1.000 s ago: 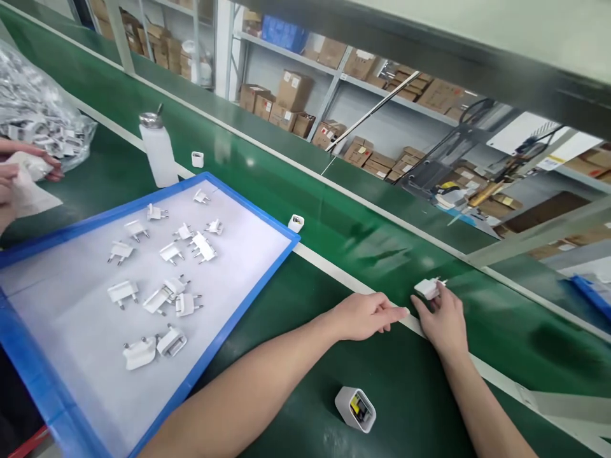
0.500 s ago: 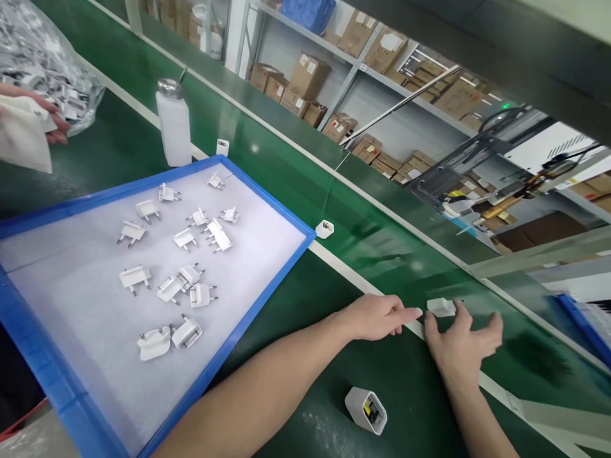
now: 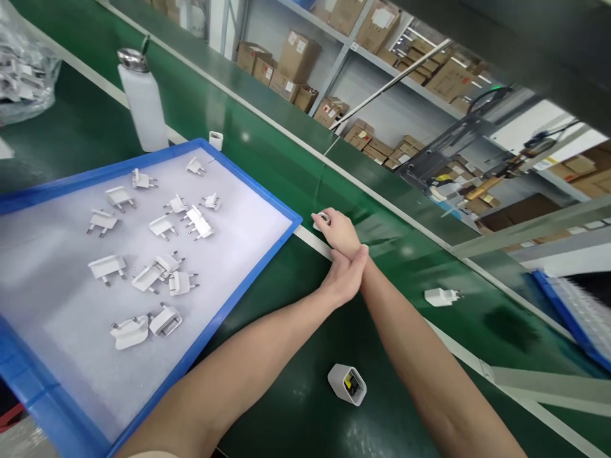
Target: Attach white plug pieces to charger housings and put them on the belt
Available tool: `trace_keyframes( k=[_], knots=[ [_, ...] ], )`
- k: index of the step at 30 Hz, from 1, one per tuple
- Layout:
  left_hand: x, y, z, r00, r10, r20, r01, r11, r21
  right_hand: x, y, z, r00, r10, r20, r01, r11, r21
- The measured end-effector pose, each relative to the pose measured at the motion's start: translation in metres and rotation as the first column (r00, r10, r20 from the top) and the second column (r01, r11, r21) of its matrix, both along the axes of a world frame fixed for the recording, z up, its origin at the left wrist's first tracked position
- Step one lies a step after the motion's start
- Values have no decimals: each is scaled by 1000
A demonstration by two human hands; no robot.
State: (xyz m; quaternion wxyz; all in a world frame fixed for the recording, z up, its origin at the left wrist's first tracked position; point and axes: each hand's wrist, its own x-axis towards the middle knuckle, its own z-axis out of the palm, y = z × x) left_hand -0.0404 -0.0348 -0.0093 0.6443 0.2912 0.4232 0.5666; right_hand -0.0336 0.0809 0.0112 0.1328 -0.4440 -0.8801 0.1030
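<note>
My right hand (image 3: pixel 338 230) is closed around a white charger housing (image 3: pixel 321 221) on the green conveyor belt, just past the tray's corner. Fingers hide much of that housing. At my right wrist is my left hand (image 3: pixel 344 275), thumb and finger apart; I see nothing held in it, though the wrist partly covers its fingers. A white charger with metal pins (image 3: pixel 442 296) lies on the belt to the right. Nearer me, a larger white housing (image 3: pixel 347 384) rests on the green table, its open end showing yellow and black parts inside.
Several white plug adapters (image 3: pixel 107 267) lie scattered in a blue-rimmed tray (image 3: pixel 248 280) on the left. Behind it stand a white pump bottle (image 3: pixel 146 108) and another white housing (image 3: pixel 216 140). A clear bag of white parts (image 3: pixel 23 79) sits far left; a second blue-edged tray (image 3: pixel 573 318) is at right.
My right hand has left the pinned charger and moved left onto the housing by the tray corner. My left hand has shifted left and up. The other person's hand has gone from view.
</note>
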Motion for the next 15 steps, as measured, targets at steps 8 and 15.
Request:
trace_keyframes(
  k=[8,15],
  knots=[
    [2,-11,11,899,61,-433,49,970,238,45,-34,26,867,-224,-446,274,960,50],
    [5,-3,5,609,47,-792,352,879,322,156,-112,-1,922,-185,-341,180,983,-46]
  ],
)
